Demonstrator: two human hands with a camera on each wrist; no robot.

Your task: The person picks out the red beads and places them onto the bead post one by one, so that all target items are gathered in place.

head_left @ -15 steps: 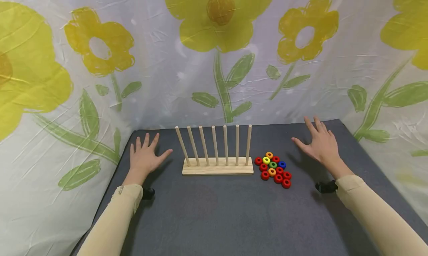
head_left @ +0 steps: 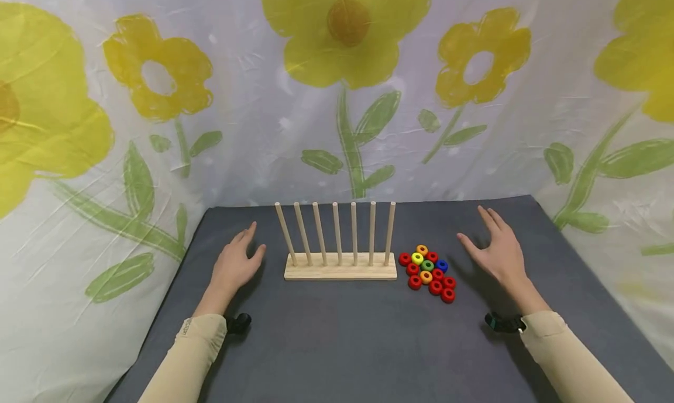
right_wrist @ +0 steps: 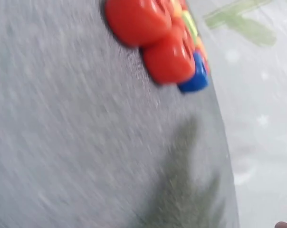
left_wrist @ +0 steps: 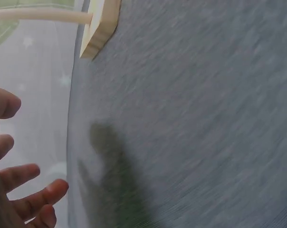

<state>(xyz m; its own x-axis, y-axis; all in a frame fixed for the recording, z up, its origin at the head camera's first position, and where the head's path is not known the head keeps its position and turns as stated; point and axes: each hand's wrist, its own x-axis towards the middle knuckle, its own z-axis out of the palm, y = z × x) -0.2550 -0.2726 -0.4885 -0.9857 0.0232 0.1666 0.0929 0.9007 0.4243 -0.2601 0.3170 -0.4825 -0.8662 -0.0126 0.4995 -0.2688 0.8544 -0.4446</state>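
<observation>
A wooden peg rack [head_left: 340,273] with several upright dowels stands toward the back of the table. Just right of it lies a cluster of small rings: mostly red [head_left: 448,296], with orange [head_left: 426,277], yellow [head_left: 418,258], green [head_left: 427,265] and blue [head_left: 442,265] ones. My left hand [head_left: 235,265] hovers left of the rack, fingers extended and holding nothing; the left wrist view shows its spread fingers [left_wrist: 39,197] and the rack's end [left_wrist: 101,28]. Right of the rings, my right hand [head_left: 500,251] is also raised and holds nothing. Only its fingertips [right_wrist: 283,224] show in the right wrist view, near red rings [right_wrist: 169,59].
Dark grey cloth covers the table [head_left: 337,344]. Behind and beside it hangs a pale fabric backdrop [head_left: 247,151] printed with yellow flowers. Each wrist wears a black camera strap.
Both hands have turned inward and their spread fingers have drawn closer together. The right hand sits slightly lower in the head view. Rack and rings stay in place on the table.
</observation>
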